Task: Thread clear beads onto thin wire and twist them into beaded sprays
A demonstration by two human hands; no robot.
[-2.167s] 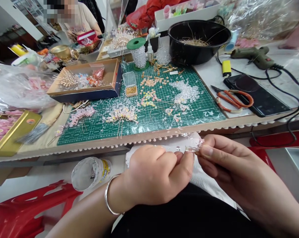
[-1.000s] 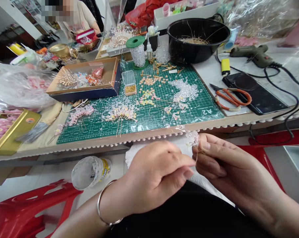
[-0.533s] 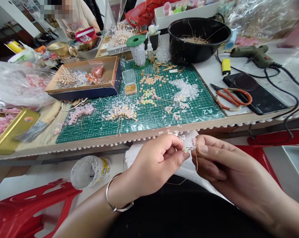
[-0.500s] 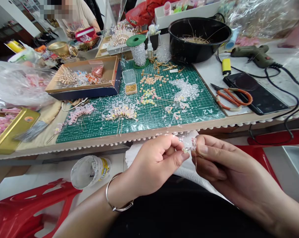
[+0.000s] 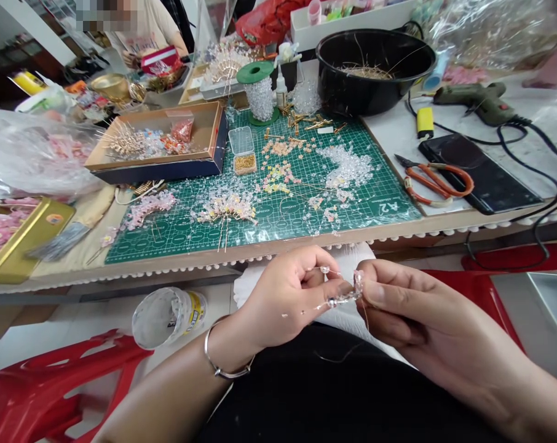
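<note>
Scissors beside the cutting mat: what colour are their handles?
Orange, on the scissors, clearest in the head view.

place: craft workshop, probably | cues: green cutting mat (image 5: 269, 203); glue gun (image 5: 479, 101); scattered beads (image 5: 347, 166)

Thing: a thin wire with small clear beads (image 5: 345, 295)
Look: shiny, see-through beads in a short row
Place: pinched between both hands, above the lap, below the tabletop edge
</note>
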